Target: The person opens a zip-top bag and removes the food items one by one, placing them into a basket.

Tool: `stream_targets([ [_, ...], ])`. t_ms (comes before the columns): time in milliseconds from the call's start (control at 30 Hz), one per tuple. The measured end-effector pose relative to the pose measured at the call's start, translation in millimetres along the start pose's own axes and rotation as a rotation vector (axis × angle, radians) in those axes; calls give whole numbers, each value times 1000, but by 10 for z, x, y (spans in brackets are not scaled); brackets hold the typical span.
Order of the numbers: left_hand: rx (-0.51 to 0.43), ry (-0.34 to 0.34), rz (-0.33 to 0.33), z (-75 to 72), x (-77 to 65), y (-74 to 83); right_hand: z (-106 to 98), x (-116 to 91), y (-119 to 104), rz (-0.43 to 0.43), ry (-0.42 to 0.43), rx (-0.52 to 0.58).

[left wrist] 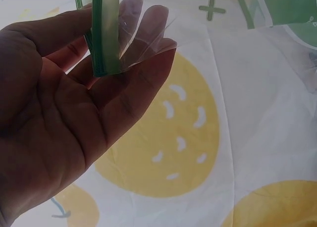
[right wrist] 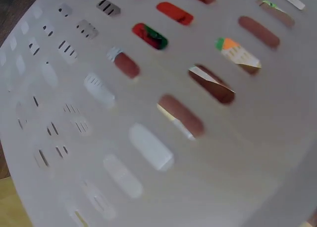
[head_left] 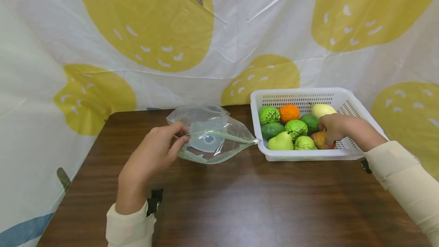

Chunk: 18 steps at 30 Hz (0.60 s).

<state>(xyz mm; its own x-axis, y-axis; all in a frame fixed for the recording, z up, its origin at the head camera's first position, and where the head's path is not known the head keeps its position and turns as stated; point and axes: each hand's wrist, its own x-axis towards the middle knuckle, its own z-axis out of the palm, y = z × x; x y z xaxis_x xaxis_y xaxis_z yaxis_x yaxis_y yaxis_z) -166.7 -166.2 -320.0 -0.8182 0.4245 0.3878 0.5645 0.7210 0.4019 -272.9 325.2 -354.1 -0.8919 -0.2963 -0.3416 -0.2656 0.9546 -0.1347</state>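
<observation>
My left hand [head_left: 154, 151] pinches the edge of a clear zip bag [head_left: 226, 125] between thumb and fingers. In the left wrist view the bag's green zip strip [left wrist: 105, 33] runs between the thumb and the fingers. The bag's mouth gapes toward me, with a white slider [head_left: 256, 141] at its right corner. My right hand [head_left: 334, 125] reaches down into a white plastic basket [head_left: 308, 156], its fingers curled over a yellow-red mango [head_left: 319, 139]. In the right wrist view the basket wall [right wrist: 237, 157] hides most of that hand; bits of skin and red show through the slots.
Also in the basket are a green pear [head_left: 281, 142], an orange [head_left: 289, 113], a pale yellow fruit [head_left: 322, 110], avocados [head_left: 272, 130] and several bumpy green fruits [head_left: 296, 129]. Both bag and basket rest on a dark wooden table [head_left: 223, 201], with a lemon-print cloth [head_left: 240, 33] hanging behind.
</observation>
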Motion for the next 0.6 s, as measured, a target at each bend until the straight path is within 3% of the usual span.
stream_targets([
  [233,-10,-28,12,64,46,45,-65,-132,66,-3,63,22],
  [367,13,-24,0,72,21,60,-144,-274,85,-11,145,21],
  [600,54,-21,18,64,-103,-79,-313,-638,-197,8,323,85],
])
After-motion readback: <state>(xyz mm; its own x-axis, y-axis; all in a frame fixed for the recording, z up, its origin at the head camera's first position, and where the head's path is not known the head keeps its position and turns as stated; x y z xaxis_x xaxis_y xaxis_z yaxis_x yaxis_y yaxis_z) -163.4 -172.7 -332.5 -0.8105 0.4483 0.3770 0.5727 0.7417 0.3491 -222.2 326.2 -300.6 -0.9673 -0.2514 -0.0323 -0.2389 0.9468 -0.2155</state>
